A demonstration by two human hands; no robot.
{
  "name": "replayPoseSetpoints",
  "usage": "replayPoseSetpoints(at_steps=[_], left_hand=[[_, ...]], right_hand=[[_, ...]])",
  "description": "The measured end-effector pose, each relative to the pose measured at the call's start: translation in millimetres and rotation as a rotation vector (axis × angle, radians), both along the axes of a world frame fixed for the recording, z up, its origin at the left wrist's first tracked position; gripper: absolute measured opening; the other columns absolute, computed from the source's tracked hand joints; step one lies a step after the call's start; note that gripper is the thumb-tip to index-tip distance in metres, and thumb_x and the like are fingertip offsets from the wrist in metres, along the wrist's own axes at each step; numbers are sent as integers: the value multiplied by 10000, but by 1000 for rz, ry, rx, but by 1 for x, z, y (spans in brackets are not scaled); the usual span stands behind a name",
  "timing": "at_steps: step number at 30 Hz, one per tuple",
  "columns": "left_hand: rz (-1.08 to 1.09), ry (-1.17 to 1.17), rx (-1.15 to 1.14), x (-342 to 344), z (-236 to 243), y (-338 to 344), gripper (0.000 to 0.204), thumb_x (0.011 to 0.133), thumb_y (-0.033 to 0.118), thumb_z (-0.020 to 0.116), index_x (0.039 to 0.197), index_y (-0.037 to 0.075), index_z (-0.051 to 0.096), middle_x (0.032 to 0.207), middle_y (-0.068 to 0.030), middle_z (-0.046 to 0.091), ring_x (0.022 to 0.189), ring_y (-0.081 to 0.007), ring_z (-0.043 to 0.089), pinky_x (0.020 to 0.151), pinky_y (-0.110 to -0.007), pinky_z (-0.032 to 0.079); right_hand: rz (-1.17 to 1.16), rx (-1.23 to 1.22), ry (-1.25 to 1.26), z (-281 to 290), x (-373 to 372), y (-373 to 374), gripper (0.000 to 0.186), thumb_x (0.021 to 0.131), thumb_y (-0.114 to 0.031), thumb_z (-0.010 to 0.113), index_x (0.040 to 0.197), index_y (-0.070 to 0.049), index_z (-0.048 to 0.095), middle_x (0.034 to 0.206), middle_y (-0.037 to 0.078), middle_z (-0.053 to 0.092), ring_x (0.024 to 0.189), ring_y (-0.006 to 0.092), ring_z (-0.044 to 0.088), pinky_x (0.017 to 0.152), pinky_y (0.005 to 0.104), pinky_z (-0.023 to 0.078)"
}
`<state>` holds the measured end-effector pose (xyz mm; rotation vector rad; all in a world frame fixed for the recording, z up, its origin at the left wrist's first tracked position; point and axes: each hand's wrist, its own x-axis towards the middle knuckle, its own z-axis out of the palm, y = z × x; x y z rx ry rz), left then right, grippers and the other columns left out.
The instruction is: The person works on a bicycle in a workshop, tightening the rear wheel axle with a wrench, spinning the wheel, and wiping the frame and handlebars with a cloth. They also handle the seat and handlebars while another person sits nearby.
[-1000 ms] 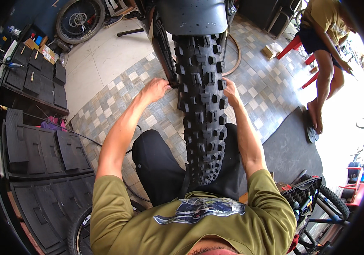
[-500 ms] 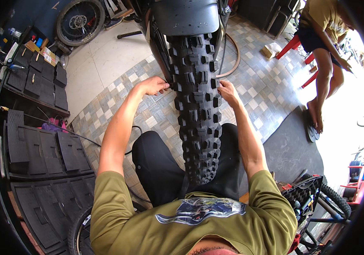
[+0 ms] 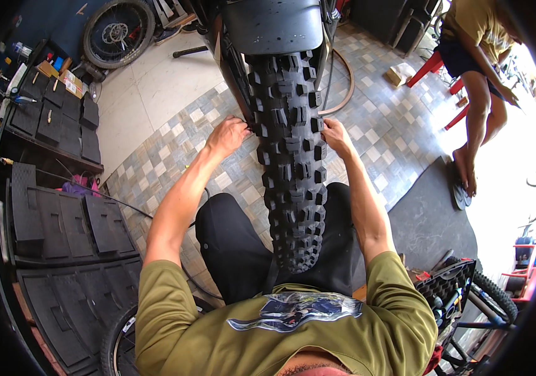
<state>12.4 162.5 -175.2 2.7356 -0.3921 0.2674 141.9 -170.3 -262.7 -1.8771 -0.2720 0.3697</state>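
A knobby black tire (image 3: 291, 163) stands upright between my knees, below a dark fender (image 3: 274, 28). My left hand (image 3: 227, 136) is at the tire's left side, its fingers bent together near the wheel's axle area. What those fingertips hold, if anything, is hidden by the tire and fork leg (image 3: 235, 75). On the opposite side, my right hand (image 3: 335, 136) has its fingers curled in against the tire's right edge. The tire covers the fingertips there too, so I cannot make out what they grip.
Black drawer units (image 3: 67, 219) line the left, with a thin black hose (image 3: 114, 199) crossing toward my left arm. A spare wheel (image 3: 118, 32) leans at the back left. Another person (image 3: 478, 75) sits on a red stool (image 3: 429, 67) at right. A tool tray (image 3: 448, 285) stands lower right.
My left hand has shifted slightly closer to the wheel and turned, its fingers now tucked in toward the fork leg. My right hand has stayed nearly still.
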Motion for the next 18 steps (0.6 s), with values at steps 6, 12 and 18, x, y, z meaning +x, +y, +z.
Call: replayPoseSetpoints(at_steps=[6,12,18], left_hand=[[47,-251,84,-3,-50,8,101,892,51,719,959,-5,666,1023,-156,673,1056,-377,633,889,-458,586],[147,-325,104,11,-63,-6,248,858,-6,693,1067,7,560,1066,-164,602,1089,-392,614,894,-469,592],[238,-120,-133,1,-41,-20,450,813,-51,684,1228,-14,515,1218,-228,571,1150,-470,599,990,-500,548]], right_hand=[[14,-12,3,11,-6,12,401,1094,-351,592,1038,16,743,734,1,597,574,84,550,510,297,471],[-25,72,61,1,-3,6,351,1096,-311,590,1019,7,716,752,-1,597,620,93,554,570,290,464],[-52,203,146,1,0,-5,315,1080,-300,628,1019,-5,720,754,-12,587,635,89,554,588,273,476]])
